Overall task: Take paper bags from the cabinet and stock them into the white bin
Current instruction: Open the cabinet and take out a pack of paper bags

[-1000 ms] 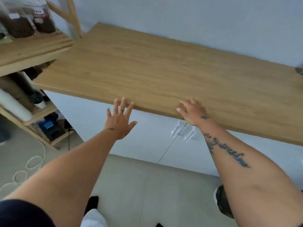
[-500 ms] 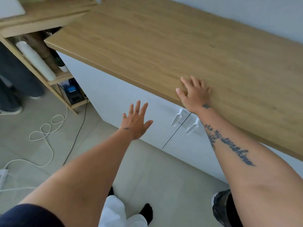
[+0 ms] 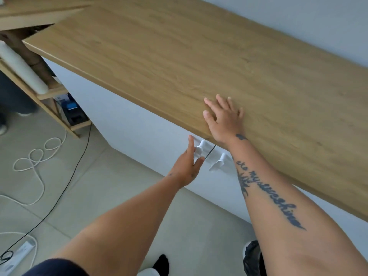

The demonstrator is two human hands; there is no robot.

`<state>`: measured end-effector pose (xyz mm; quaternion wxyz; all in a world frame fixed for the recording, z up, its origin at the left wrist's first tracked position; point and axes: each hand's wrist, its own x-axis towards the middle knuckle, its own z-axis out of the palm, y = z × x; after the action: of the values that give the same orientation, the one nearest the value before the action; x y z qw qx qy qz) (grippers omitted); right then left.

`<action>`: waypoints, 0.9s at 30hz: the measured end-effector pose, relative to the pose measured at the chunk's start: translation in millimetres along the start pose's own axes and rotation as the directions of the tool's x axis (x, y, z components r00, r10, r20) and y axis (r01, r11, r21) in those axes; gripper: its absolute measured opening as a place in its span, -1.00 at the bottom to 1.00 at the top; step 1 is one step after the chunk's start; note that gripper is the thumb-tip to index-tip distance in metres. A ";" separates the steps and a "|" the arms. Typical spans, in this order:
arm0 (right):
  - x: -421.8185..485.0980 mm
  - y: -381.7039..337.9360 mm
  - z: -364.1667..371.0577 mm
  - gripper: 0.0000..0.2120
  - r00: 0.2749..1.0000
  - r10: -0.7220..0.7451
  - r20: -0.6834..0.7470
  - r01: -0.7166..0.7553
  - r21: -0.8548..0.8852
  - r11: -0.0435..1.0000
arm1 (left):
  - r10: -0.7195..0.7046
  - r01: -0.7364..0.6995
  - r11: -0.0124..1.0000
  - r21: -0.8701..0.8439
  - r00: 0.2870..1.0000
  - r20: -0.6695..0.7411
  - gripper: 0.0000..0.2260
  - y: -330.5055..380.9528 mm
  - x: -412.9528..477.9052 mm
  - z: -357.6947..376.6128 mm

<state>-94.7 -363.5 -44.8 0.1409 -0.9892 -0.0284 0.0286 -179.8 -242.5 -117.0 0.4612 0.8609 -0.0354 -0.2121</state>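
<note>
Stage: start, cabinet doors (image 3: 159,140) closed, no bags or bin visible | left hand (image 3: 187,166) open, empty, at door handle (image 3: 199,149) | right hand (image 3: 224,118) flat, empty, on surface (image 3: 179,56)

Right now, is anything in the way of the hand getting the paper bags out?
Yes. The white cabinet doors are shut, so no bags can be seen. The left hand is open at the left door's handle. The right hand lies flat on the wooden countertop.
</note>
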 end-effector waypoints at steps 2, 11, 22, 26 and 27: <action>0.3 0.0 -0.1 -0.58 1.000 -0.002 0.003 0.002 -0.003 1.000 | -0.007 0.002 0.996 -0.087 0.998 -0.067 -0.34 3.3 0.3 10.5; -1.9 -1.1 -0.2 -0.57 1.000 -0.010 -0.015 0.009 -0.026 1.000 | -0.023 0.019 0.989 -0.145 0.999 -0.029 -0.33 3.1 -9.4 9.0; -18.7 -28.3 6.4 -0.55 0.994 -0.065 0.088 0.080 -0.182 0.980 | -0.074 0.074 0.990 -0.121 0.997 0.005 -0.30 -32.8 -94.9 -4.8; -35.5 -63.0 19.7 -0.49 0.990 -0.062 0.124 0.092 -0.261 0.961 | -0.129 0.122 0.961 -0.249 0.992 -0.014 -0.34 -54.3 -137.7 -17.8; -38.3 -70.1 21.8 -0.45 0.991 -0.053 0.121 0.084 -0.268 0.960 | -0.151 0.137 0.953 -0.272 0.988 -0.031 -0.32 -58.4 -147.5 -23.1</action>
<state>-137.7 -292.8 -44.2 0.0025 -0.9944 -0.0744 0.0751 -312.3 -153.3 -104.0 0.5578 0.7957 0.0684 -0.2259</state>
